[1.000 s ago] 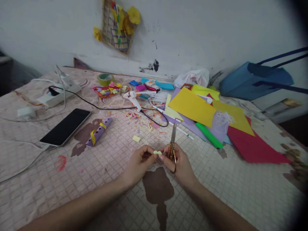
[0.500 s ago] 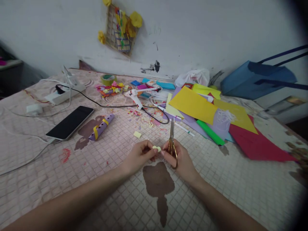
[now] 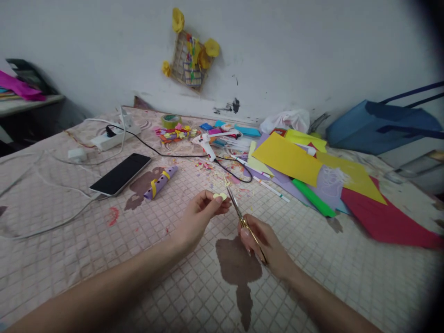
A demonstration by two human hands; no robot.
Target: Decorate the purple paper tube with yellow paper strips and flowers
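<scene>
My left hand point(image 3: 201, 217) pinches a small pale yellow paper piece point(image 3: 219, 196) between thumb and fingers. My right hand point(image 3: 263, 243) holds a pair of gold-handled scissors point(image 3: 244, 224), its fingers wrapped around the handles. The scissors slant up and to the left, and their pointed tips end just right of the paper piece, a little apart from it. Whether the blades are open or closed is hard to tell. My two hands stand apart, and no other person's hands appear.
The patterned, tile-printed table cover holds a black smartphone point(image 3: 120, 174), a purple paper tube point(image 3: 160, 182), a white glue gun point(image 3: 207, 143), a tape roll point(image 3: 171, 121), a power strip point(image 3: 113, 138) and paper scraps. Coloured paper sheets point(image 3: 287, 157) lie piled at right.
My right hand has dropped down and right, away from my left hand. The scissors have tilted from upright to slanting up-left. The whole view has also shifted as my head moved.
</scene>
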